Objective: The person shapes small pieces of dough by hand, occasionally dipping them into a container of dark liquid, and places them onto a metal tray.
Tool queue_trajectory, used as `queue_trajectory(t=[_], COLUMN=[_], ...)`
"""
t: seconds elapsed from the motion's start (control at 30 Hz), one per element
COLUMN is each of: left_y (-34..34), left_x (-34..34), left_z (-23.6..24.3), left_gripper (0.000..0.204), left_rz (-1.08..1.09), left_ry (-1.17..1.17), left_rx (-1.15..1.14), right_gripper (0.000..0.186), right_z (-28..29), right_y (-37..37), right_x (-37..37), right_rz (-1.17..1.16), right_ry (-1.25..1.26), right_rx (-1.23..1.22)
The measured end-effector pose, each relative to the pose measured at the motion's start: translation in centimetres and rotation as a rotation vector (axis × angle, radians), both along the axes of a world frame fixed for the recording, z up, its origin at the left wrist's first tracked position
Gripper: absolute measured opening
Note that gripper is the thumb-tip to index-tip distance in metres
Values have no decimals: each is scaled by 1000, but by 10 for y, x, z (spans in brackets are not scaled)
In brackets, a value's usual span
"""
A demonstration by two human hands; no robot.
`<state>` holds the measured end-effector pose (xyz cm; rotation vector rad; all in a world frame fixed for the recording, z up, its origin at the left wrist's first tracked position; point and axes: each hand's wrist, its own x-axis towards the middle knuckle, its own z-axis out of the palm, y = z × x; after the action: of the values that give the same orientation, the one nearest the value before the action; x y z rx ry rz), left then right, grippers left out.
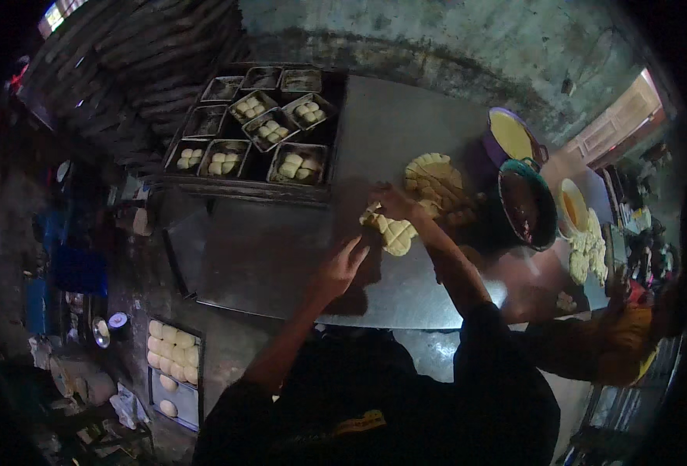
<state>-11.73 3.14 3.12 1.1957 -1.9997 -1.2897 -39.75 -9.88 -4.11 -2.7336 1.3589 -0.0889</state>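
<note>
A cut piece of pale dough (392,233), scored into small sections, lies on the metal table (266,264) in front of me. My right hand (394,203) is at its upper left end, with the fingers closed on the dough. My left hand (345,264) is open just below and left of it, fingers apart. Behind my right hand sits a larger round of cut dough (433,175), partly shadowed.
A rack (254,190) holds square tins with dough balls. Right are a purple tub (506,128), green tub (523,202), yellow container (572,202) and dough pile (588,248). A co-worker (623,342) stands lower right. A tray of dough balls (173,349) sits lower left.
</note>
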Motion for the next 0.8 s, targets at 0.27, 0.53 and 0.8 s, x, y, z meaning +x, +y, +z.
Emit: queue_trajectory(t=[0.27, 0.53, 0.8], left_y=[-26, 28, 120], left_x=[-81, -101, -174], left_z=[-67, 17, 69], left_gripper=[64, 48, 20], left_rz=[-67, 70, 193], left_ry=[-488, 787, 869], left_rx=[-563, 467, 435], right_gripper=[37, 35, 38], right_z=[69, 167, 178], right_y=[49, 197, 300], right_x=[-6, -11, -22], right_rz=[-479, -637, -765], right_ry=[-704, -934, -925], right_rx=[162, -195, -257])
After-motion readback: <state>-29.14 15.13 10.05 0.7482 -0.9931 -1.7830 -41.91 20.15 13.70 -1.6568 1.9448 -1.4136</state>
